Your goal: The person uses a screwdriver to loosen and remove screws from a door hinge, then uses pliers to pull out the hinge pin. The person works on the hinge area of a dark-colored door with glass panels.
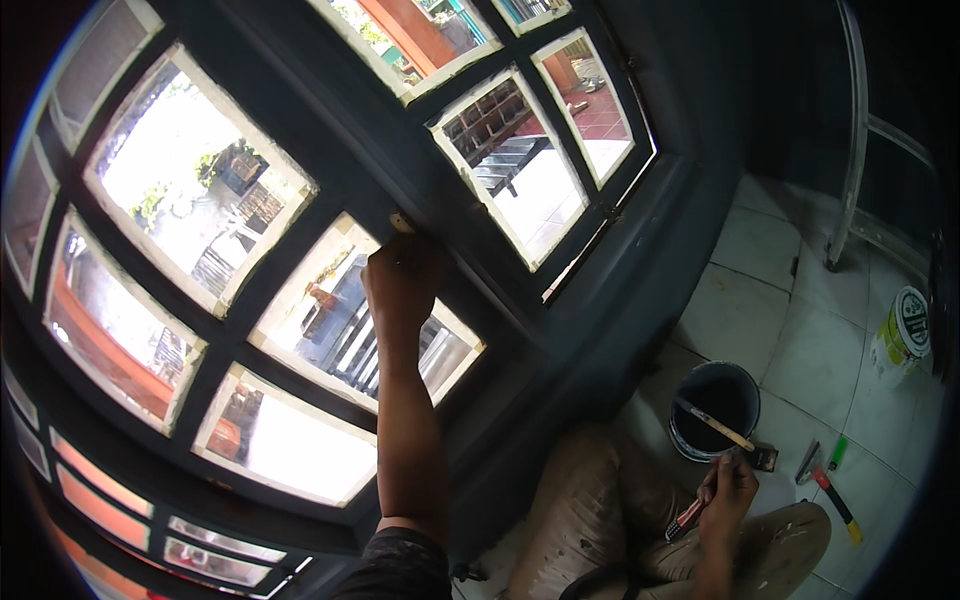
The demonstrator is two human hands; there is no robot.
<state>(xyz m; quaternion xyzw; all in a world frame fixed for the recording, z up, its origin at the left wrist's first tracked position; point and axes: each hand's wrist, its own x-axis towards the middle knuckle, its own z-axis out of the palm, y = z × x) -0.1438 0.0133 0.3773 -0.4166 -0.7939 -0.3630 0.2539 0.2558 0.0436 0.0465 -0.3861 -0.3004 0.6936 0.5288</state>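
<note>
My left hand [405,270] is raised against the dark grey window frame [340,190]. It is closed, back towards me, and a small pale piece [401,222] shows just beyond the knuckles; what the fingers hold is hidden. Pale tape-like borders edge the glass panes [190,180]. Low on the right, my right hand [730,495] rests by my lap, closed around a slim red-and-grey striped handle [685,522] whose kind I cannot make out. Just beyond it stands a bucket of dark paint [715,400], with a wooden-handled paintbrush [722,428] across its rim.
On the pale tiled floor [745,310] lie a scraper with a red, black and yellow handle [836,495] and a small green piece [838,452]. A green-and-white tub [900,335] stands at the right, below a metal ladder [855,150]. A second window sash [520,165] adjoins.
</note>
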